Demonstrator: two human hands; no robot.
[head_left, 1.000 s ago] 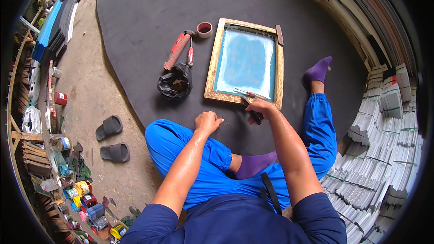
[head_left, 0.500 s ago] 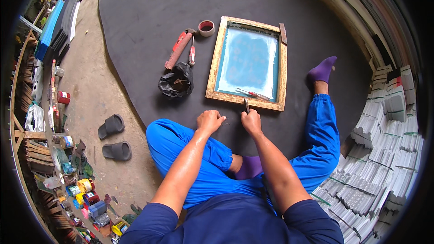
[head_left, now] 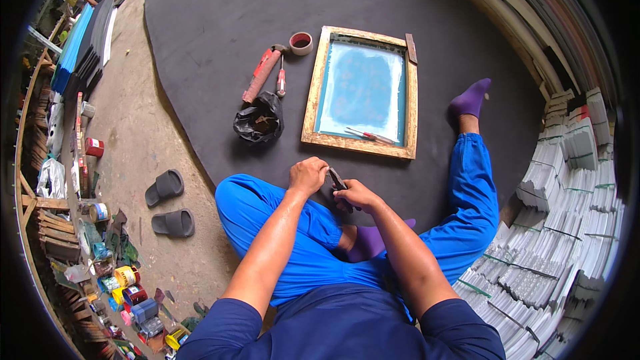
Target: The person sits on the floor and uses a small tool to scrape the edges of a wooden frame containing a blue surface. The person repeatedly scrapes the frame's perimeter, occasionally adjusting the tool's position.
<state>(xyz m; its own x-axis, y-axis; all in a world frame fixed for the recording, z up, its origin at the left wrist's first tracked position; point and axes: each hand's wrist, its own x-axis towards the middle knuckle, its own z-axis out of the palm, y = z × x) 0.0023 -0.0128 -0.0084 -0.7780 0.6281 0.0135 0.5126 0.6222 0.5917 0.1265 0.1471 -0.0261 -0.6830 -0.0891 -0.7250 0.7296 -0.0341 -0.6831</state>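
Note:
My right hand (head_left: 357, 195) is wrapped round dark pliers (head_left: 337, 180), their narrow end tilted up and to the left. My left hand (head_left: 309, 175) is closed, its fingertips pinched together beside the tip of the pliers; whatever it pinches is too small to make out. Just beyond both hands lies a wooden-framed screen (head_left: 308, 137) with a blue and white mesh. A screwdriver (head_left: 371, 136) with a red and clear handle rests on its near edge.
Left of the frame are a black plastic bag (head_left: 259, 120), a red roll (head_left: 263, 75), another screwdriver (head_left: 281, 83) and a tape roll (head_left: 301, 43). Black sandals (head_left: 165, 188) sit on the floor, near paint cans (head_left: 127, 275). Bundled white sheets (head_left: 533, 253) are stacked at right.
My right hand has moved left and nearer to me, bringing the pliers from the frame's edge to my left hand. My left hand's fingers have drawn into a pinch.

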